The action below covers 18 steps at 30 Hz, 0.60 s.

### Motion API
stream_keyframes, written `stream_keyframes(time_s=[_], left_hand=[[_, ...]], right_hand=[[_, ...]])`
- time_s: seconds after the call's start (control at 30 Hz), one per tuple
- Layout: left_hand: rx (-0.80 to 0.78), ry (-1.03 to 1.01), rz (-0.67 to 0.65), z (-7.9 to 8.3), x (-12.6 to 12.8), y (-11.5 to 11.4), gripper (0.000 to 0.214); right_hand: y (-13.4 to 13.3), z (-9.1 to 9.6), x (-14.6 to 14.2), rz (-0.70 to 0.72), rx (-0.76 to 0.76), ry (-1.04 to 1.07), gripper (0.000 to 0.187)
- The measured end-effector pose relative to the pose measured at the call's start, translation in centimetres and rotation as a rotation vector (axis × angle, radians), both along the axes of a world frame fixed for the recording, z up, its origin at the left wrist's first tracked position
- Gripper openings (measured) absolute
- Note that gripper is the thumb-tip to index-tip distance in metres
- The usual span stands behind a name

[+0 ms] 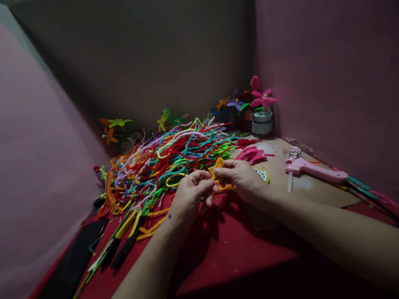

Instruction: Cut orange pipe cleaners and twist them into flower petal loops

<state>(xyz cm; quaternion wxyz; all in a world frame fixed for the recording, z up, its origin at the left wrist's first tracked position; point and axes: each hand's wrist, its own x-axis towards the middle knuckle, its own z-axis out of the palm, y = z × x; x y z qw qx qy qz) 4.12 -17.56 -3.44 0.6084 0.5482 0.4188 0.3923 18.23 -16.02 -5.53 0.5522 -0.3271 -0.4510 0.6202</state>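
Note:
Between my two hands is a bent orange pipe cleaner [220, 162], its looped end standing up above the fingertips. My left hand [197, 190] pinches its lower part with thumb and forefinger. From the right, my right hand [238, 176] closes on it just below the loop. The exact grip of the fingertips is partly hidden. Right behind the hands lies a big heap of multicoloured pipe cleaners [183, 145]. More orange pipe cleaners [156, 222] stick out beneath my left wrist.
At right, a pink glue gun [321, 168] rests on a board [330, 195]. Yellow-and-black pliers [126, 236] and a black flat object [76, 257] lie at left on the red cloth [230, 257]. Behind stand a pot [262, 123] with a pink flower [263, 99] and other flowers, near the walls.

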Motion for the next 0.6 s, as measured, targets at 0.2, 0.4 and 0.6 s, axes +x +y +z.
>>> stream_keyframes(time_s=[0.2,0.4,0.6], left_hand=[[0.035,0.156,-0.079,0.09,-0.34,0.23,0.021],[0.142,0.175,-0.028,0.11,-0.35,0.25,0.022],[-0.092,0.153,-0.134,0.13,-0.42,0.42,0.019]], right_hand=[[0.46,0.03,0.19,-0.063,0.002,0.004,0.014],[0.26,0.09,0.15,-0.027,0.056,-0.006,0.011],[-0.12,0.20,0.05,-0.053,0.099,-0.081,0.010]])
